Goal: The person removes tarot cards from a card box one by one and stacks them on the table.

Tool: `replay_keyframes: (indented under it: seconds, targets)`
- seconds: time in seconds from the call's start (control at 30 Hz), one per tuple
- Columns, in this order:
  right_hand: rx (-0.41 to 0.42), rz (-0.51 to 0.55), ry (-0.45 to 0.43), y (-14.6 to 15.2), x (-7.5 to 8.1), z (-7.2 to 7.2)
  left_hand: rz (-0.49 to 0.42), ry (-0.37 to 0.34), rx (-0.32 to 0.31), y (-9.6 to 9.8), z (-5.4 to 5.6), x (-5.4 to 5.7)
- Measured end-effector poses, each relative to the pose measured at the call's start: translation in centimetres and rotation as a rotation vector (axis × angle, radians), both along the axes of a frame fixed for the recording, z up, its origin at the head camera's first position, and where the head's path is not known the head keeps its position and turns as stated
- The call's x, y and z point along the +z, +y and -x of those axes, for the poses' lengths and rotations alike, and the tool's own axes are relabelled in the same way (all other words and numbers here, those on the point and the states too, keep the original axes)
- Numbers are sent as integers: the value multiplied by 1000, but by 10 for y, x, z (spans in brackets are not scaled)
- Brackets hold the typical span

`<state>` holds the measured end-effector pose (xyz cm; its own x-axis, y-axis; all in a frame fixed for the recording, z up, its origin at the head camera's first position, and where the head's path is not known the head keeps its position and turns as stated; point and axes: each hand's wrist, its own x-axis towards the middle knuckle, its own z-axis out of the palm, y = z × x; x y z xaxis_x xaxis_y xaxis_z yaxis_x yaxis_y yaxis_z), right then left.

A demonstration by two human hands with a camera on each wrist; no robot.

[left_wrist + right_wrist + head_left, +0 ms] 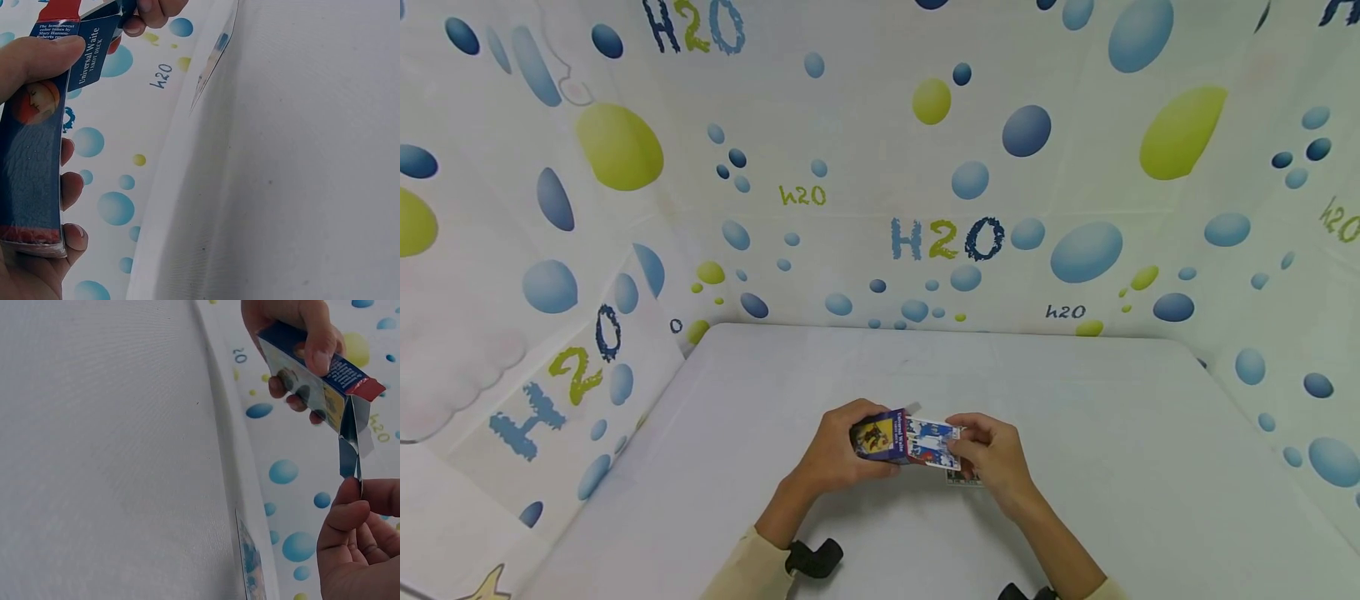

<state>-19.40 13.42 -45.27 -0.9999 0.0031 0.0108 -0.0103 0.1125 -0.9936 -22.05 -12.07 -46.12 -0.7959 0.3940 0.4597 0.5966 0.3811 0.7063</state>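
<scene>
A blue tarot deck box [878,437] is held above the white table by my left hand [838,450]. In the left wrist view the thumb presses the face of the box [31,169], and the other fingers wrap its far side. The lid panel [94,53], lettered "Universal Waite Tarot Deck", is folded out from the box's end. My right hand [996,458] pinches the edge of the printed flap [931,442] at that end; the right wrist view shows thumb and forefinger on its tip. Whether cards are inside the box is hidden. Below the right hand lies a printed card [964,478], partly covered.
The white table [1075,400] extends around both hands. Behind it and at the sides hangs a white cloth [865,150] with blue and green bubbles and "H2O" lettering. A black wrist mount [816,558] sits on the left forearm.
</scene>
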Motion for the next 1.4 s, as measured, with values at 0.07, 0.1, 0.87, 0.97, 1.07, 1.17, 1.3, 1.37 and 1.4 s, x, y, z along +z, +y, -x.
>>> replay_keyframes:
  seconds: [0.07,0.1,0.87,0.97,1.07,1.17,1.3,1.37,1.4]
  targets:
    - [-2,4,0,0,0,0,6,-9,7,0,0,0]
    - [-4,9,-1,0,0,0,9,-14,10,0,0,0]
    - [-68,75,5,-2,2,0,12,-19,76,-5,2,0]
    - [-66,80,8,-2,1,-1,18,-1,78,-6,2,0]
    - [-59,88,13,-2,0,-1,29,7,79,-7,2,-1]
    - [-42,95,16,-3,-2,-2,46,8,79,-7,2,-1]
    - [-18,83,26,-5,-3,-3,65,12,71,-8,3,-3]
    - [-15,71,33,-6,-4,-4,77,13,64,-9,3,-5]
    - [-13,64,38,-6,-5,-4,79,14,57,-9,4,-5]
